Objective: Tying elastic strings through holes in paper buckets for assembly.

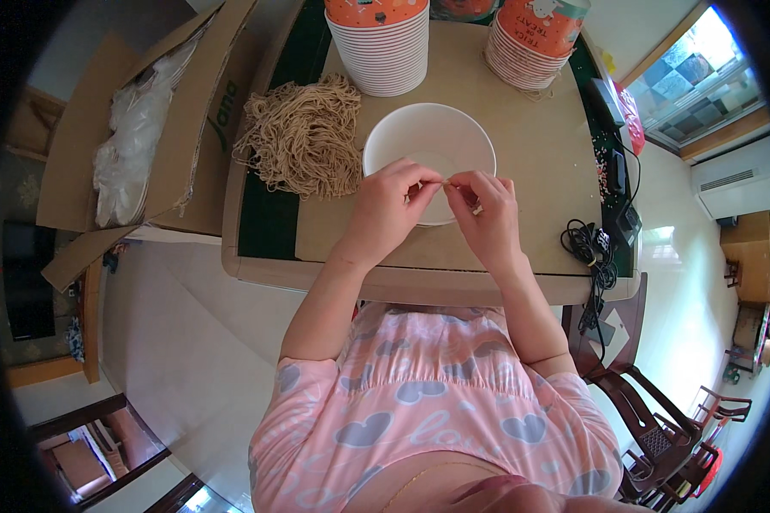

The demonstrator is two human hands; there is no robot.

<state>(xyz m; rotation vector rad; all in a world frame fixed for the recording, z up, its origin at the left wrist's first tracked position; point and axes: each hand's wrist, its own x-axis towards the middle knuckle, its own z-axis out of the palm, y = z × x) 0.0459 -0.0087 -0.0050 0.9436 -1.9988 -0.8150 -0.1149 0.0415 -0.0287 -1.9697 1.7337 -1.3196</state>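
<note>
"Grip?"

"Left hand [388, 205] and right hand [490, 215] pinched tip to tip; I cannot tell what's between."

"Risk?"

"White tub [428, 128], just under them, could slide if either hand bumps its near rim."

"Surface, room?"

"Cardboard-covered table [543, 175], heaped string [304, 141], stacked tubs [381, 56]; open box [204, 128] left, pale floor [188, 316]."

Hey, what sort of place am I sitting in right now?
Probably a room in a home, doubling as a work spot: there's a dark wooden chair, plus a pile of string and a stack of buckets.
</note>
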